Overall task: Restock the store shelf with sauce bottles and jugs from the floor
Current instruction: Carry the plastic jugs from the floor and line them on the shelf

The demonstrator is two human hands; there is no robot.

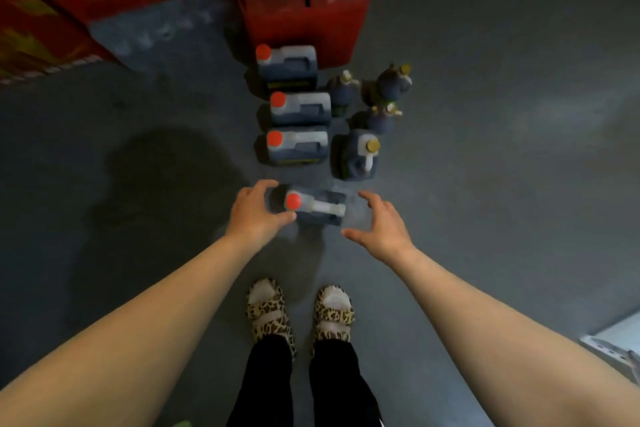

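Looking straight down at the grey floor (485,115). Four dark jugs with red caps stand in a column: the nearest jug (317,206) sits right between both hands, and three more (298,146) line up behind it toward a red crate (304,11). To their right is one gold-capped jug (358,156) plus three smaller gold-capped bottles (391,83). The left hand (254,212) curves around the nearest jug's cap end, fingers spread; can't tell if it's touching. The right hand (379,224) is spread wide, just beside the jug, not touching. Two leopard-print slippers (270,312) below.
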